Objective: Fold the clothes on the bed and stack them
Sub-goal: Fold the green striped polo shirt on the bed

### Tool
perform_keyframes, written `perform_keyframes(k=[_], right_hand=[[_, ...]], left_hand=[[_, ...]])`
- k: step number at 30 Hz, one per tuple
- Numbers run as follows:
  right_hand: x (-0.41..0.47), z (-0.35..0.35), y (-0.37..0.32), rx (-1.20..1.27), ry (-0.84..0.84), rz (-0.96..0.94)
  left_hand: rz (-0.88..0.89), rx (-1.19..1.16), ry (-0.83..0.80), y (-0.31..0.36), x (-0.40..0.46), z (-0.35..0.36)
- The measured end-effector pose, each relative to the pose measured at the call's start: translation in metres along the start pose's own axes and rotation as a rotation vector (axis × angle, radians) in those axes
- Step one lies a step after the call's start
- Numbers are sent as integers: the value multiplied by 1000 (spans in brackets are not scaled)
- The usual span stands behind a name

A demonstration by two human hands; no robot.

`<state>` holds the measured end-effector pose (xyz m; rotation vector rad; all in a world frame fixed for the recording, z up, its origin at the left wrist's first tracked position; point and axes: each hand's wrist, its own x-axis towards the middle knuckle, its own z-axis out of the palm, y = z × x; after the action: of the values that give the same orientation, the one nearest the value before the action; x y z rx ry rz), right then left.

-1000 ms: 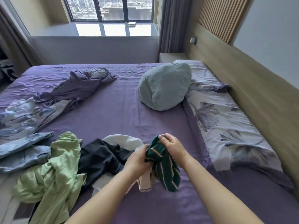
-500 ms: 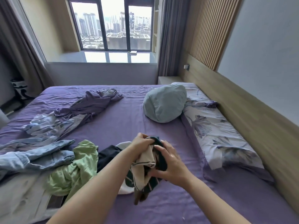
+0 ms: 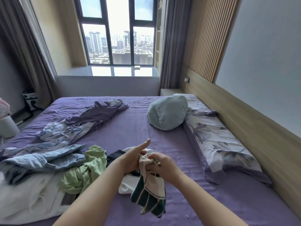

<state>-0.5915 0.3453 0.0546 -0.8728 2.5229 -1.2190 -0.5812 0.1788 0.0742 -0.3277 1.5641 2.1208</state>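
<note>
Low in the middle of the frame, our right hand (image 3: 160,165) is clenched round the bunched top of a small dark green striped garment (image 3: 150,194), whose cream-and-green body hangs down over the purple bed (image 3: 133,128). Our left hand (image 3: 132,158) lies against the same bunch with its thumb stuck up; its fingers are hidden behind the cloth, so we cannot tell whether it grips or only steadies.

To fold this piece well, we judge that we should first find two corners or the hem, shake it open, and lay it flat on the bare sheet to the right of the pile, where there is room to smooth it before folding.

Just behind our hands sit a white garment (image 3: 128,183) and a black one (image 3: 114,156). To their left lies a crumpled light green garment (image 3: 84,170), then a blue denim piece (image 3: 45,160), all unfolded. Further up and left, a purple floral quilt cover (image 3: 91,118) sprawls. At upper right are a pale blue pillow (image 3: 167,112) and a floral pillow (image 3: 216,141) along the headboard. No stack shows yet.
</note>
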Motion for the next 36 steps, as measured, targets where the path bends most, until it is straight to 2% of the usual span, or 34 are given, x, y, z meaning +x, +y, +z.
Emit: perform_keyframes(k=[4,8,11,13,16,20,22,27,31,36], right_hand=[[-2,-17,-16,-18,166,28],[-10,-39,-25,6,342,137],[-19,-49,-31,159,299,154],[-27,-52,-32,253,268,158],[-39,-54,-35,262,261,152],[-50,-58,-40,90,255,78],[-52,-61,-39,69,244,73],[-59,-65,-21,155,219,164],[-64,-64,-1,285,203,283],[-71,-66,19,296,144,371]], left_hand=[[71,177,-81,-6,-13,11],[165,520,-117,-23,-23,32],[160,709,18,-45,-27,46],[153,746,143,-63,-32,56],[100,797,296,-81,-42,70],[59,1210,503,-93,-52,87],[118,1154,521,-98,-54,89],[230,789,435,-105,-67,74],[199,450,240,-113,-81,50],[139,264,252,-103,-82,26]])
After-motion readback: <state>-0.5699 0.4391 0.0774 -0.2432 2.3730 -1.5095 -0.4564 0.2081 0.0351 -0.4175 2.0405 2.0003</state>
